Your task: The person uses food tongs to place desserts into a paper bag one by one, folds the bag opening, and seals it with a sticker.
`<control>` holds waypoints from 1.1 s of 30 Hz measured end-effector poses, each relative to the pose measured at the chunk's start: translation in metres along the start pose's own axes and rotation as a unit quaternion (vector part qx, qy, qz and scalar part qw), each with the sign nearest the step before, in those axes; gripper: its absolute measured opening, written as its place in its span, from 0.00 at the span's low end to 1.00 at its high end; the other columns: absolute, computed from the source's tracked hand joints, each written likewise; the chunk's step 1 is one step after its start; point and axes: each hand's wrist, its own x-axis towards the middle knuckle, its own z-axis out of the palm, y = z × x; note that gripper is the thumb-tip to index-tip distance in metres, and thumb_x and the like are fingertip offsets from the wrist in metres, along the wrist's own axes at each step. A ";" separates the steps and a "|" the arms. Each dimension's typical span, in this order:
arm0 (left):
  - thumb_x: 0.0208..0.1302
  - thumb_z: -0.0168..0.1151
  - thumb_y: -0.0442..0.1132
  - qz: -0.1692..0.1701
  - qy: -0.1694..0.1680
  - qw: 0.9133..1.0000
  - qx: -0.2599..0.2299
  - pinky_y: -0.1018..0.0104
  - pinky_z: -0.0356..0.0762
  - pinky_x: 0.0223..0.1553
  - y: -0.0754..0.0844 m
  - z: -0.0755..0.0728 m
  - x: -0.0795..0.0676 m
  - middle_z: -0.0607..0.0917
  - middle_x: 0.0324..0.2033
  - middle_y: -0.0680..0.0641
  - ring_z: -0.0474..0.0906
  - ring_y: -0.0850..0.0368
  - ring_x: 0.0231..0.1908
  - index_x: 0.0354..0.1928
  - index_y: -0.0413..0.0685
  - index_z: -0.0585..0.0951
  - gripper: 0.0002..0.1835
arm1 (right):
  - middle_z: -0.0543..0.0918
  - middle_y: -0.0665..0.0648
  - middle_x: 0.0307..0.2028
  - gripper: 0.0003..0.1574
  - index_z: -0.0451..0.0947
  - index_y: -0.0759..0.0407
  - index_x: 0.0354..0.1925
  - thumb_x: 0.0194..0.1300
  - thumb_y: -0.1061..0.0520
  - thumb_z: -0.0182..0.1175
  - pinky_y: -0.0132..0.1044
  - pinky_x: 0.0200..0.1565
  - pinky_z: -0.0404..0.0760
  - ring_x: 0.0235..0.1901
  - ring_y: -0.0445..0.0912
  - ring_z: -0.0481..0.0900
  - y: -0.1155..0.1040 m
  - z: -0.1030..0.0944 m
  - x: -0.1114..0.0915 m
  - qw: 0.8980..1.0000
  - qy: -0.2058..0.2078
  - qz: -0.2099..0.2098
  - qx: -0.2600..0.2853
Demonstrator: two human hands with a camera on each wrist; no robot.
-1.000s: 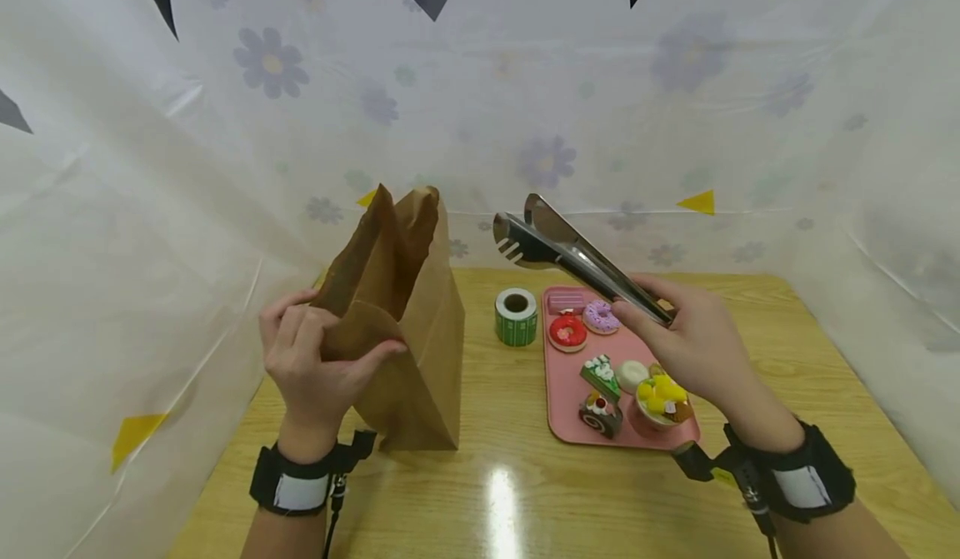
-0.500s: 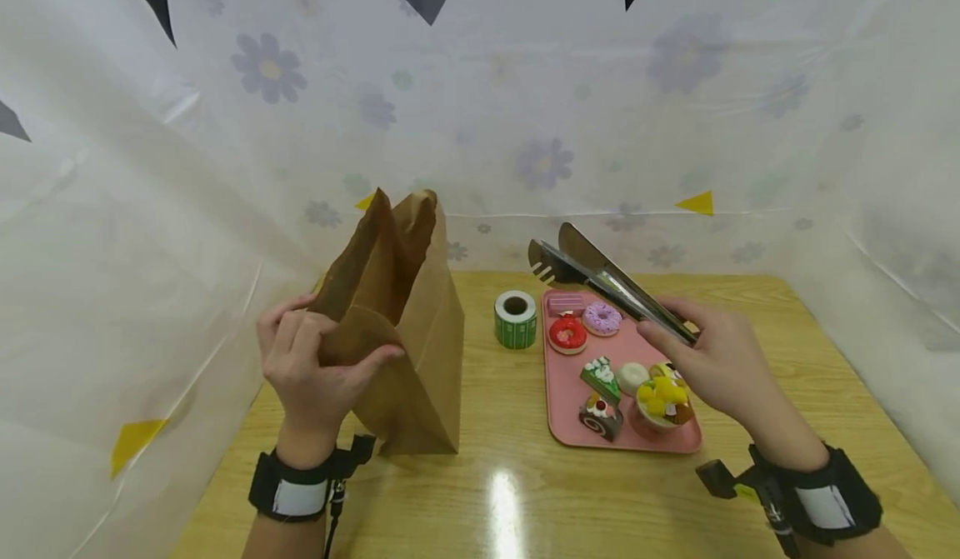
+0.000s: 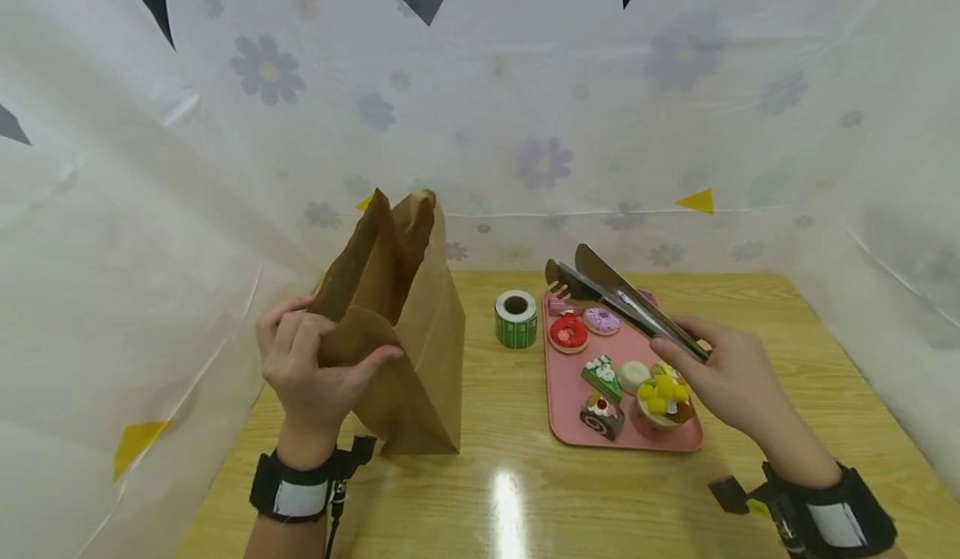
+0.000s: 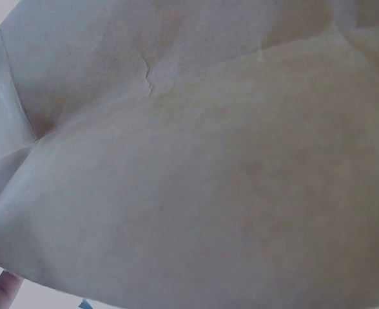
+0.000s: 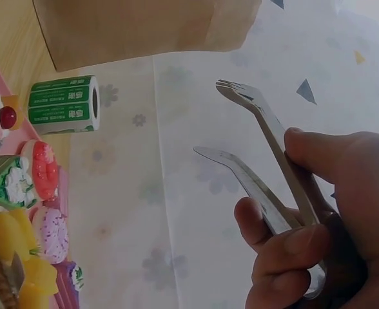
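Note:
My left hand [image 3: 311, 367] grips the near rim of a brown paper bag [image 3: 431, 359], thumb on one side and fingers on the other. The bag stands upright with its mouth held apart; its inside bottom is hidden. In the left wrist view, bag paper [image 4: 196, 180] fills nearly everything. My right hand [image 3: 723, 371] holds metal tongs [image 5: 276, 141] with their tips apart and nothing between them. In the head view the tongs overlap the back of a pink tray [image 3: 562, 413]. On it lie a red donut [image 3: 568, 334], a purple donut [image 3: 602, 320] and a fruit cup [image 3: 663, 399].
A roll of green labels [image 3: 516, 321] stands between bag and tray. The tray also carries a green cake slice [image 3: 602, 376], a chocolate roll cake [image 3: 602, 417] and a round white piece [image 3: 633, 376]. A flower-patterned curtain [image 3: 495, 109] surrounds the wooden table [image 3: 420, 501].
My right hand has moved right and slightly down with the tongs, whose tips went from above the label roll to over the tray's back. The left hand and bag have stayed in place.

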 end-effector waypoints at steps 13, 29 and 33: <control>0.47 0.70 0.80 -0.003 -0.003 1.000 0.000 0.47 0.76 0.53 0.000 0.000 0.000 0.70 0.17 0.40 0.77 0.33 0.31 0.19 0.38 0.69 0.47 | 0.80 0.51 0.20 0.30 0.82 0.64 0.61 0.74 0.42 0.64 0.35 0.17 0.57 0.13 0.36 0.50 0.019 0.003 -0.016 0.999 -0.028 0.029 -0.030; 0.46 0.71 0.80 -0.005 0.003 1.000 -0.003 0.47 0.76 0.53 0.000 0.001 -0.001 0.69 0.16 0.40 0.77 0.34 0.29 0.18 0.38 0.69 0.47 | 0.82 0.49 0.22 0.33 0.82 0.64 0.60 0.74 0.39 0.64 0.32 0.16 0.61 0.13 0.39 0.60 0.040 0.011 -0.029 0.992 -0.091 0.070 -0.047; 0.46 0.71 0.80 -0.005 0.005 1.000 -0.004 0.47 0.75 0.53 0.000 0.001 -0.001 0.70 0.16 0.40 0.77 0.34 0.29 0.19 0.38 0.69 0.47 | 0.81 0.49 0.23 0.35 0.81 0.63 0.62 0.73 0.38 0.64 0.33 0.17 0.61 0.14 0.40 0.62 0.043 0.015 -0.031 0.990 -0.103 0.082 -0.055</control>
